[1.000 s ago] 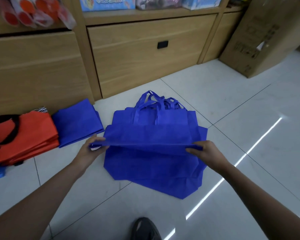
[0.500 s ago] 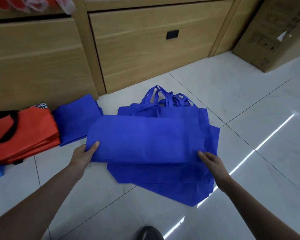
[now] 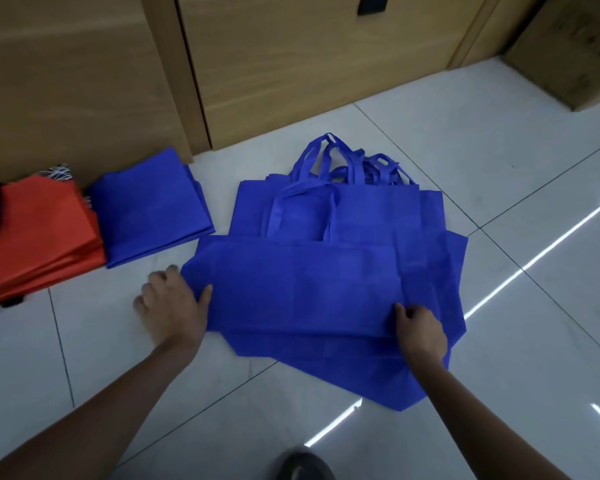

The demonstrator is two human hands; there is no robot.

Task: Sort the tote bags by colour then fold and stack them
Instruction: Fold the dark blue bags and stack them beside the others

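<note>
On the blue bag pile [image 3: 426,216]: bright blue tote [image 3: 291,282], folded into a flat, wide band, smooth.
Left hand [image 3: 174,306]: at pile's left edge, thumb atop the tote's end, fingers curled.
Right hand [image 3: 420,334]: pinching the tote's near-right corner.
Left of pile: folded blue stack [image 3: 146,209].

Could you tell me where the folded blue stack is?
Head view: the stack lies left, on the floor between the orange bags and the unfolded pile.
</note>
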